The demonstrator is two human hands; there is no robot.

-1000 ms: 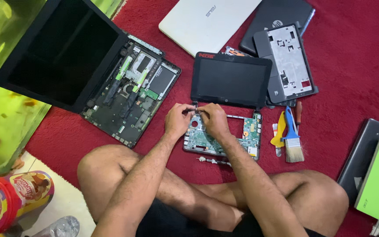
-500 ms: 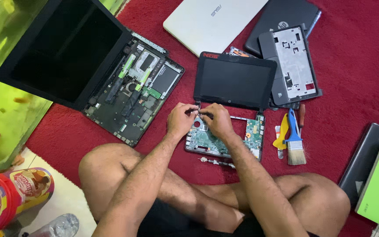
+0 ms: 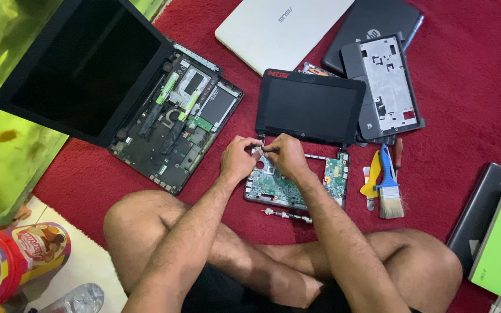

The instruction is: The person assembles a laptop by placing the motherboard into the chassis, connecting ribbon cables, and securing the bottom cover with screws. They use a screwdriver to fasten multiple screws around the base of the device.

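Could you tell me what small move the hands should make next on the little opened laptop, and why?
Probably keep both hands pinched and ease the small part gently free. The left hand and right hand meet at the top left corner of the green circuit board, just under the small laptop's screen; what the fingertips grip is too small to make out.

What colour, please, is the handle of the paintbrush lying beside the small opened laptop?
Blue; the paintbrush shows clearly in the head view.
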